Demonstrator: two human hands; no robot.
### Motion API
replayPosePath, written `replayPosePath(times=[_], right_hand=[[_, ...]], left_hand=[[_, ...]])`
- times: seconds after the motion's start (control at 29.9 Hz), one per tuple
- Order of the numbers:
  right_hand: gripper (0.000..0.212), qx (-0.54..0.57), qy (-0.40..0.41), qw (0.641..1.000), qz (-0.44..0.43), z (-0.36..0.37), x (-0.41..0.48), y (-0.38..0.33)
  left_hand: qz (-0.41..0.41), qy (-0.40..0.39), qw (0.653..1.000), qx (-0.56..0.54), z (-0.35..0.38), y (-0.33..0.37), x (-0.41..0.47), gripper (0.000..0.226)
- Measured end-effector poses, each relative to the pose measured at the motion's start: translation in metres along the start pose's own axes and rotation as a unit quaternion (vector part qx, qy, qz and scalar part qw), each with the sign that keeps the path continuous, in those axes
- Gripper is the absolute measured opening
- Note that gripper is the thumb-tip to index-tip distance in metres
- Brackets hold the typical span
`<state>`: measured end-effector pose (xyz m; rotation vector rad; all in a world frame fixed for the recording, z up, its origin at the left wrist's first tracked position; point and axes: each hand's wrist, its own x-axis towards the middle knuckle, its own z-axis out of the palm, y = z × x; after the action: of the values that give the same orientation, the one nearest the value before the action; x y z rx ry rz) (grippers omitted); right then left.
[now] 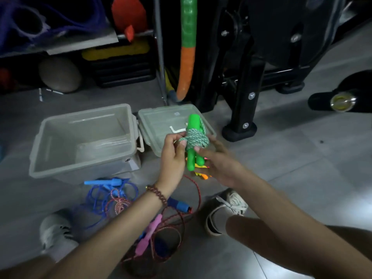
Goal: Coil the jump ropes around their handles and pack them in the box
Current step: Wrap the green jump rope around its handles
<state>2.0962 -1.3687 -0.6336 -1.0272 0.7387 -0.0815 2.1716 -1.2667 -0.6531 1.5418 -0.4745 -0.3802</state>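
A small sticker (176, 113) is seen on the lid (153, 121), its writing too small to be read. Two green handles (192, 158) are held side by side above the floor (281, 158), in front of the lid, with one green rope (196, 139) coiled round them. The rope is pinched by the left hand (173, 156); the handles are gripped by the right hand (219, 164). One open box (40, 137) is set beside the lid. A blue rope (96, 196) and a red rope (198, 190) are tangled below.

Something orange and yellow (201, 174) lies mostly hidden behind the green handles (191, 158) and the right hand (220, 165). The left forearm (128, 224) covers part of the red rope (199, 193) and a blue handle (181, 204). The sticker (176, 113) on the lid (153, 121) is too small to read.
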Motion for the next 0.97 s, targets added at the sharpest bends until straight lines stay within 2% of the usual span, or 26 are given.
replayPosePath(times=[0.03, 0.1, 0.17, 0.33, 0.47, 0.6, 0.73, 0.77, 0.83, 0.9, 0.97], right_hand=[[0.046, -0.011, 0.005, 1.0, -0.014, -0.005, 0.008, 0.004], [0.053, -0.101, 0.048, 0.99, -0.088, -0.018, 0.025, 0.012], [0.06, -0.204, 0.089, 0.96, -0.169, -0.027, 0.041, 0.023], [0.064, -0.251, 0.154, 0.922, -0.251, -0.034, 0.067, 0.052], [0.06, -0.301, 0.171, 0.893, -0.287, -0.049, 0.08, 0.064], [0.058, -0.321, 0.146, 0.889, -0.291, -0.057, 0.093, 0.072], [0.052, -0.298, 0.114, 0.91, -0.265, -0.073, 0.115, 0.075], [0.049, -0.281, 0.127, 0.92, -0.24, -0.078, 0.121, 0.077], [0.046, -0.218, 0.174, 0.941, -0.191, -0.091, 0.134, 0.083], [0.047, -0.135, 0.244, 0.948, -0.151, -0.112, 0.154, 0.092], [0.043, -0.093, 0.28, 0.951, -0.09, -0.14, 0.177, 0.1]], left_hand=[[0.009, -0.004, 0.999, 0.041, 0.005, -0.008, 0.007, 0.013], [0.037, -0.038, 0.985, 0.164, 0.012, -0.027, 0.022, 0.02], [0.038, -0.072, 0.965, 0.25, 0.017, -0.045, 0.036, 0.018], [-0.011, -0.093, 0.956, 0.279, 0.034, -0.069, 0.059, 0.02], [0.053, -0.097, 0.954, 0.28, 0.039, -0.079, 0.059, 0.025], [0.09, -0.077, 0.954, 0.274, 0.038, -0.088, 0.057, 0.031], [0.084, -0.078, 0.957, 0.266, 0.04, -0.101, 0.061, 0.002], [0.075, -0.088, 0.957, 0.266, 0.041, -0.106, 0.065, 0.005], [0.045, -0.156, 0.95, 0.268, 0.049, -0.12, 0.073, 0.016], [0.013, -0.26, 0.927, 0.272, 0.058, -0.126, 0.076, 0.037], [-0.014, -0.294, 0.921, 0.255, 0.061, -0.129, 0.077, 0.045]])
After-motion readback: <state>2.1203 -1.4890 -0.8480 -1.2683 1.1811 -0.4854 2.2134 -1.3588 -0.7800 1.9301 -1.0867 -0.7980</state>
